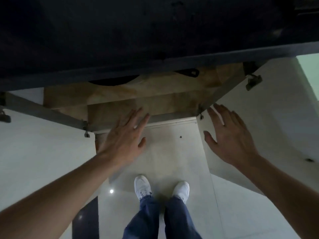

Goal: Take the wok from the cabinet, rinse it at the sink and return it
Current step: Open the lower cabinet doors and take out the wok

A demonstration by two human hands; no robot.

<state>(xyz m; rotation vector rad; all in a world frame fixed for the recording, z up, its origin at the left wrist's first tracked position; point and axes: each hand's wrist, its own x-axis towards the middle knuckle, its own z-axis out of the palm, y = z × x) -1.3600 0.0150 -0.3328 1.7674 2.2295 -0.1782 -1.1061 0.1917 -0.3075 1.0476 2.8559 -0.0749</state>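
White left door [43, 144] stands swung open. My left hand [124, 135] hovers flat over the front edge of the cabinet [155, 104], fingers straight and spread, holding nothing. Deeper inside, mostly hidden under the dark surface [155, 31], a dark curved rim shows, seemingly the wok [112, 81]. My right hand [227, 135], fingers wide and empty too, is by the open right door [267, 109].

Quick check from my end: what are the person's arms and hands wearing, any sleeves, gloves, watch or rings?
The left forearm and right forearm are bare to the frame edge: no sleeves, gloves or watch show. The left hand and the right hand each show a small bright glint on one finger, maybe a ring; too small to tell. Below: blue jeans, white shoes.
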